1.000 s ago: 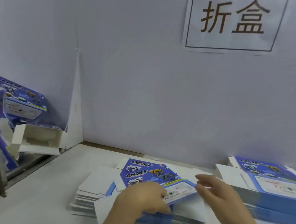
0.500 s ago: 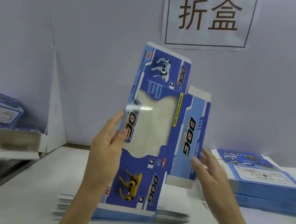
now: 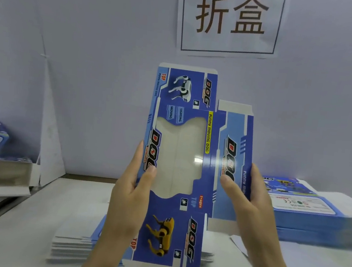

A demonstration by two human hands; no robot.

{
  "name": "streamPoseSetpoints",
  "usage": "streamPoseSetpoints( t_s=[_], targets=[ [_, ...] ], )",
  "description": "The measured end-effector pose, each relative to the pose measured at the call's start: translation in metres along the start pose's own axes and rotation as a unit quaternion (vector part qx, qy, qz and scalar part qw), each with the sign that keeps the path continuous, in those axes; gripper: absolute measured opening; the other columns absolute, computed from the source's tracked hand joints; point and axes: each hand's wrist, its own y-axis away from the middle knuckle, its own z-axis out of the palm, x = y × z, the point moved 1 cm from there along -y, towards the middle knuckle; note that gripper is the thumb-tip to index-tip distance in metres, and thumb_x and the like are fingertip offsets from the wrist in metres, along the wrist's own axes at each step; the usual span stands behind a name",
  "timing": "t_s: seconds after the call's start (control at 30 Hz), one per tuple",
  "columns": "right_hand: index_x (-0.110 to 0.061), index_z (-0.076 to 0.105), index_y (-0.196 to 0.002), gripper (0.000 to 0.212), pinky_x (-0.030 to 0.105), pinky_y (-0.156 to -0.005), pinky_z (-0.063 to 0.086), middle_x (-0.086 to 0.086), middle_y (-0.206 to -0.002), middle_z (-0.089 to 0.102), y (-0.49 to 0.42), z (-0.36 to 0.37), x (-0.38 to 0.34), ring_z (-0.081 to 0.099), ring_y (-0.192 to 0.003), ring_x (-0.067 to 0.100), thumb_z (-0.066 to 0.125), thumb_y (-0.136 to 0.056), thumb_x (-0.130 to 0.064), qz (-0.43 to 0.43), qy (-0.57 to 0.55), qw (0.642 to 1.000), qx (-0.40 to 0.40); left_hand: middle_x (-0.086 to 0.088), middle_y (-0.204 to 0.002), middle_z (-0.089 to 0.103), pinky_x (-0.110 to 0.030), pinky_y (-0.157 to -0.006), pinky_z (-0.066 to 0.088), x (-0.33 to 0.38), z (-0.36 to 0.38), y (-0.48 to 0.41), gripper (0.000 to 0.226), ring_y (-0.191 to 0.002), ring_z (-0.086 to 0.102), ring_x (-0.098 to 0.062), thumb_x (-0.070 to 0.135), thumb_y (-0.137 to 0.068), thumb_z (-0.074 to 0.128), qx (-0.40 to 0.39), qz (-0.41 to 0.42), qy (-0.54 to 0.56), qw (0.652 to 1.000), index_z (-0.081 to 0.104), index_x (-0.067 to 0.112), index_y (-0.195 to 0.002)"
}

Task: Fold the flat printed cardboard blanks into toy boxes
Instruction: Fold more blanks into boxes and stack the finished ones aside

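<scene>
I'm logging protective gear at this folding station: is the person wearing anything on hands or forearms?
No. The left hand and right hand are bare: no gloves, rings or watch show. Both forearms are bare down to the picture's edge, no sleeve in view.

One view, head-worn, wide-angle. Station: behind and above the left hand (image 3: pixel 130 196) and right hand (image 3: pixel 248 204), with both forearms entering from the bottom edge. Facing: forward and slightly down, square to the wall (image 3: pixel 89 80) beyond the hands, its sign (image 3: pixel 230 19) cut by the top edge. Range: close; the cardboard blank (image 3: pixel 177 155) held between the hands fills mid-frame. Field: counter (image 3: pixel 65 204) below and to either side of the hands, out to the wall corner left of the left hand.
</scene>
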Motion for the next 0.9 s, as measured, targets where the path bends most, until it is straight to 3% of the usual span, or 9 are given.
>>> streamPoseSetpoints(
  t_s=[0.1, 0.17, 0.2, 0.37, 0.5, 0.6, 0.73, 0.8, 0.9],
  targets=[
    [-0.035, 0.05, -0.129, 0.06, 0.017, -0.063, 0.055, -0.017, -0.109, 0.067, 0.001, 0.0, 0.001, 0.066, -0.099, 0.003, 0.075, -0.076, -0.044, -0.004, 0.014, 1.0, 0.004, 0.023, -0.139, 0.048, -0.033, -0.107, 0.042, 0.0, 0.002, 0.002, 0.054, -0.129, 0.046, -0.004, 0.029, -0.098, 0.045, -0.004, -0.008, -0.007, 1.0, 0.025, 0.047, -0.145],
    [-0.04, 0.047, -0.13, 0.064, 0.021, -0.067, 0.057, -0.018, -0.112, 0.065, 0.001, 0.001, 0.003, 0.065, -0.103, 0.004, 0.072, -0.072, -0.049, -0.003, 0.029, 1.0, 0.003, 0.022, -0.14, 0.047, -0.021, -0.1, 0.044, -0.001, 0.002, 0.003, 0.054, -0.13, 0.045, -0.004, 0.03, -0.097, 0.044, -0.004, -0.01, -0.015, 1.0, 0.023, 0.05, -0.144],
    [-0.042, 0.046, -0.129, 0.064, 0.019, -0.067, 0.057, -0.02, -0.111, 0.064, 0.001, 0.002, 0.003, 0.064, -0.103, 0.003, 0.068, -0.07, -0.05, -0.004, 0.032, 0.999, 0.0, 0.023, -0.141, 0.046, -0.015, -0.097, 0.043, -0.001, 0.002, 0.003, 0.054, -0.13, 0.044, -0.003, 0.031, -0.097, 0.044, -0.004, -0.012, -0.019, 1.0, 0.023, 0.05, -0.144],
    [-0.057, 0.045, -0.111, 0.052, 0.015, -0.058, 0.054, -0.025, -0.103, 0.064, 0.004, 0.009, 0.001, 0.065, -0.099, -0.001, 0.07, -0.066, -0.048, 0.022, -0.003, 0.999, -0.038, 0.022, -0.132, 0.052, -0.027, -0.094, 0.049, 0.0, 0.004, 0.005, 0.056, -0.12, 0.051, -0.005, 0.035, -0.096, 0.044, -0.018, -0.029, -0.021, 0.999, 0.022, 0.049, -0.146],
    [-0.047, 0.046, -0.115, 0.065, 0.019, -0.058, 0.055, -0.015, -0.103, 0.068, 0.007, 0.016, 0.002, 0.07, -0.093, 0.009, 0.077, -0.058, -0.056, 0.056, -0.02, 0.996, -0.073, 0.021, -0.131, 0.051, -0.035, -0.1, 0.049, 0.003, 0.014, 0.014, 0.064, -0.12, 0.052, -0.006, 0.05, -0.088, 0.045, -0.032, -0.022, -0.028, 0.999, 0.018, 0.053, -0.146],
    [-0.039, 0.05, -0.114, 0.079, 0.015, -0.057, 0.053, -0.018, -0.094, 0.072, 0.009, 0.018, 0.003, 0.072, -0.084, 0.008, 0.076, -0.045, -0.067, 0.105, 0.002, 0.986, -0.127, 0.026, -0.139, 0.043, -0.02, -0.094, 0.049, 0.004, 0.019, 0.018, 0.063, -0.127, 0.046, -0.001, 0.058, -0.08, 0.043, -0.055, -0.013, -0.041, 0.998, 0.017, 0.063, -0.137],
    [-0.024, 0.065, -0.108, 0.049, 0.027, -0.068, 0.06, -0.002, -0.098, 0.076, 0.004, 0.004, 0.005, 0.073, -0.086, 0.02, 0.081, -0.066, -0.044, 0.176, -0.028, 0.97, -0.165, 0.023, -0.131, 0.053, -0.023, -0.096, 0.05, 0.004, 0.011, 0.007, 0.061, -0.121, 0.051, 0.001, 0.053, -0.078, 0.05, -0.108, -0.022, -0.005, 0.994, 0.033, 0.054, -0.137],
    [-0.019, 0.065, -0.104, 0.045, 0.031, -0.068, 0.061, 0.003, -0.095, 0.076, 0.002, -0.005, 0.004, 0.074, -0.083, 0.025, 0.084, -0.066, -0.036, 0.206, -0.036, 0.962, -0.173, 0.027, -0.108, 0.064, -0.011, -0.077, 0.052, 0.005, 0.002, 0.001, 0.066, -0.1, 0.06, 0.005, 0.052, -0.074, 0.065, -0.141, -0.05, 0.036, 0.988, 0.04, 0.05, -0.135],
    [-0.019, 0.06, -0.102, 0.049, 0.028, -0.056, 0.058, 0.002, -0.086, 0.076, -0.001, -0.015, 0.002, 0.074, -0.075, 0.023, 0.077, -0.058, -0.029, 0.241, -0.028, 0.952, -0.188, 0.017, -0.101, 0.071, -0.017, -0.064, 0.054, 0.003, -0.008, -0.001, 0.081, -0.092, 0.07, -0.007, 0.053, -0.053, 0.083, -0.191, -0.118, 0.062, 0.972, 0.045, 0.048, -0.124]
  ],
)
